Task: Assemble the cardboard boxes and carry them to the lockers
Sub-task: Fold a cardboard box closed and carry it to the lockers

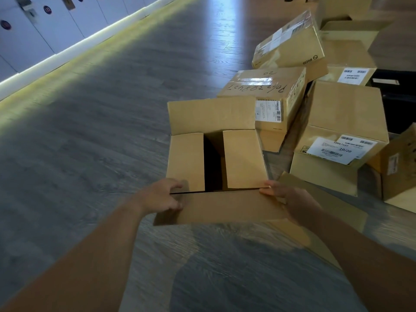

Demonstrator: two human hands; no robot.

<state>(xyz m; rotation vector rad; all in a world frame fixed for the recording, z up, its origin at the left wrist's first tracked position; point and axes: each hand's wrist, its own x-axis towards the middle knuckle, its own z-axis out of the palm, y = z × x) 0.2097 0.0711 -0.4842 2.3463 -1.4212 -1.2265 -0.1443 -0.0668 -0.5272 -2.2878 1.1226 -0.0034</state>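
Seemingly upright, open-topped cardboard box (216, 158), long axis left-right between both hands.

a plain brown cardboard box (216, 158), matt and unprinted, is seen with its flaps' raw corrugated edges exposed. the stacked boxes (337, 113) beside it are of the same matt cardboard, dressed with white paper labels (267, 111) and a strip of glossy clear tape (255, 80). the floor (90, 131) is laid in grey wood-grain planks with a satin sheen, brightly reflective further off. smooth, pale lockers (33, 34) are shown with a faint sheen.
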